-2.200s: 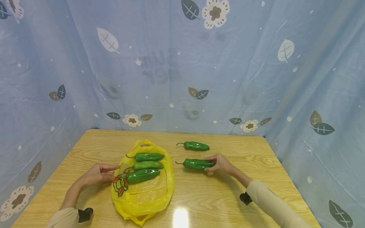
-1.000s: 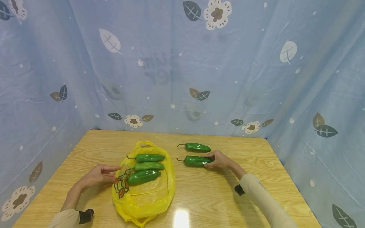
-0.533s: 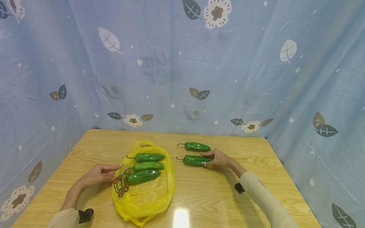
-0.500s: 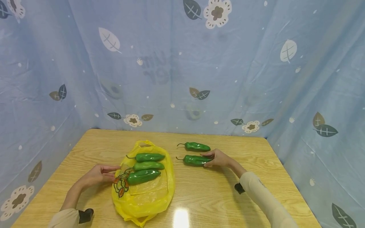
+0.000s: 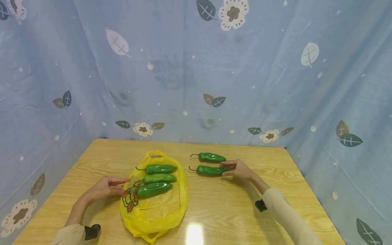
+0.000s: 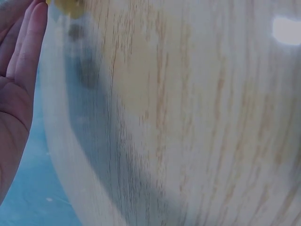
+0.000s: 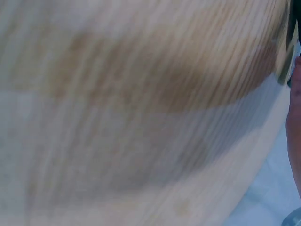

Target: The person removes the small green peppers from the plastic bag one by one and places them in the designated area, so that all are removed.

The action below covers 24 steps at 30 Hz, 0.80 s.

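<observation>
My left hand rests at the left rim of a yellow plastic bag, its fairly straight fingertips touching it. In the left wrist view, the fingers look extended, with the bag barely showing past them. On the bag lie three green peppers: a back one, a lighter middle one and a front one. To the right, my right hand has its fingers spread around the tip of a green pepper lying on the table. Behind that is another green pepper, roughly parallel.
A wooden table carries everything, with a bright light reflection near its front edge. Patterned blue curtains enclose the back and both sides. A dark wrist-worn device shows below each sleeve.
My right hand slid the held pepper back, nearer the far pepper. Since half a second ago its fingers have loosened and drawn right, leaving the pepper lying. My left hand has stayed put.
</observation>
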Available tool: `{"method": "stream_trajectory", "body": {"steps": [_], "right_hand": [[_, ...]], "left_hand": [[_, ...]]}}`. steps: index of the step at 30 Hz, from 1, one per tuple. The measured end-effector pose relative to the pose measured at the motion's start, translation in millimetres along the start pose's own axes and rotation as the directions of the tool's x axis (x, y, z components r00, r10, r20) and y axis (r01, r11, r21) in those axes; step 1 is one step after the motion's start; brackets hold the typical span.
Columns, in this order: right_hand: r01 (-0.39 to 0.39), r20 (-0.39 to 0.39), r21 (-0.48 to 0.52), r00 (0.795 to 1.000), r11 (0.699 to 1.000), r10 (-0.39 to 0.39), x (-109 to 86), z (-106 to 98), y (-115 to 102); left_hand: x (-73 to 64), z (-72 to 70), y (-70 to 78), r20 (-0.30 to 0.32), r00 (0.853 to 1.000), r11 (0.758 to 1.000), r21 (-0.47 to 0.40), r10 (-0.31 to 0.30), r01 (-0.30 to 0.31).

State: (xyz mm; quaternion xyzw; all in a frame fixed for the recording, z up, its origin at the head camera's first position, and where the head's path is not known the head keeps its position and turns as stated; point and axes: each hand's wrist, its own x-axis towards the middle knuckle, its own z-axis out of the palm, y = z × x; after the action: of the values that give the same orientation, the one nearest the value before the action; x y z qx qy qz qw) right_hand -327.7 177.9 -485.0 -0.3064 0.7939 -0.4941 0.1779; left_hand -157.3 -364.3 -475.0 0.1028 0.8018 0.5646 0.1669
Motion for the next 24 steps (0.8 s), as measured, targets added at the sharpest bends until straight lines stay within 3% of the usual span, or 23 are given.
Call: {"method": "stream_trajectory", "body": {"steps": [5, 9, 19, 24], "right_hand": [[-0.015, -0.147, 0.104, 0.989, 0.994, 0.03, -14.3, -7, 4], [0.007, -0.213, 0.139, 0.977, 0.99, 0.023, -24.4, -11, 6], [0.034, -0.206, 0.242, 0.978, 0.97, 0.017, -38.6, -4, 9], [0.091, -0.199, 0.236, 0.979, 0.968, -0.044, -44.2, 5, 2]], "left_hand": [[-0.4, 0.2, -1.4, 0.0, 1.0, 1.0, -0.021, 0.003, -0.003], [-1.2, 0.0, -1.9, -0.008, 1.0, 1.0, -0.004, 0.004, -0.004], [-2.7, -1.1, -4.6, -0.009, 1.0, 1.0, -0.008, 0.007, -0.007], [-4.1, -0.6, -3.3, -0.007, 1.0, 1.0, -0.007, 0.01, -0.01]]}}
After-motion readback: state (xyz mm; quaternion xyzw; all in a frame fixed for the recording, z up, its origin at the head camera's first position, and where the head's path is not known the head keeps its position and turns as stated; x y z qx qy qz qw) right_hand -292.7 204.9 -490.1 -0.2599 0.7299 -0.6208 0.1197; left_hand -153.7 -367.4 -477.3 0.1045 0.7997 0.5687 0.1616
